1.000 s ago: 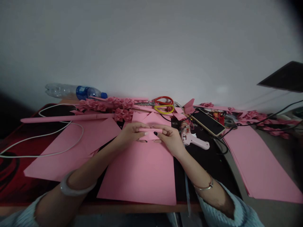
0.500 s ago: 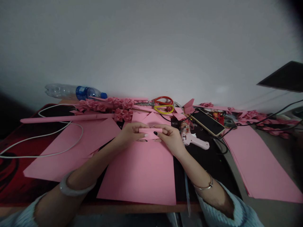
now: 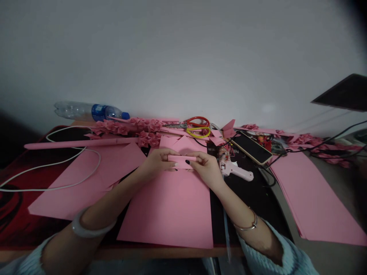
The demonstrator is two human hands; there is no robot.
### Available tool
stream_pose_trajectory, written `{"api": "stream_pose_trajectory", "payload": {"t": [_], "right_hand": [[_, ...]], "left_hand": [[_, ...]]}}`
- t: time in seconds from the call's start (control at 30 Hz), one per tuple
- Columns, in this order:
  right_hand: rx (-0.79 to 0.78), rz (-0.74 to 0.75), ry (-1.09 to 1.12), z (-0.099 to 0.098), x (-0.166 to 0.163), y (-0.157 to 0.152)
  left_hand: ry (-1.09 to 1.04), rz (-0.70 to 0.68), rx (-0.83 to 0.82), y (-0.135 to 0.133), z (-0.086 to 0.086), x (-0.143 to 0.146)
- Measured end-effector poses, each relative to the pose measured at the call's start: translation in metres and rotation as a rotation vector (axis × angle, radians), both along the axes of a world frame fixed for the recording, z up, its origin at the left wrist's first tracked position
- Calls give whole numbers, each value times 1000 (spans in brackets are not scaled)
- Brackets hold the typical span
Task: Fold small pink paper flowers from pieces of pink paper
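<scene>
A small folded strip of pink paper [image 3: 181, 161] is pinched between my two hands. My left hand [image 3: 159, 160] grips its left end with thumb and fingers, and my right hand [image 3: 207, 167] closes on its right end, dark-nailed thumb on the front face. Below them a large pink paper sheet [image 3: 172, 210] lies on the dark desk mat. To the right of my right hand rests a pale pink glue gun [image 3: 237, 171]. Scissors [image 3: 198, 127] with red and yellow handles lie beyond my hands.
Pink paper flowers [image 3: 149, 131], a long paper tube [image 3: 71, 144] and a plastic bottle [image 3: 83, 111] lie at the back left. A white cable [image 3: 57, 188] loops over pink sheets [image 3: 71, 183]. At right are a phone [image 3: 254, 148], black cords and a paper stack [image 3: 315, 202].
Almost nothing differs. My right thumb has shifted very slightly left on the folded strip, and both hands keep their hold.
</scene>
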State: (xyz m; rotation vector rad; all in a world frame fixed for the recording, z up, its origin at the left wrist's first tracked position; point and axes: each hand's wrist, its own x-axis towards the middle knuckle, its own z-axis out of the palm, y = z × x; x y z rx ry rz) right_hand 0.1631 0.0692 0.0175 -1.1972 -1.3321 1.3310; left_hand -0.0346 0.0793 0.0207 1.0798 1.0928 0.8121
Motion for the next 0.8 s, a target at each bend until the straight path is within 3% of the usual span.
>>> {"api": "stream_pose_trajectory", "payload": {"t": [0.33, 0.8], "right_hand": [[-8, 24, 47, 3, 0, 0], [-48, 80, 44, 3, 0, 0]], "left_hand": [[34, 1, -40, 0, 3, -1], [79, -145, -67, -1, -1, -4]]}}
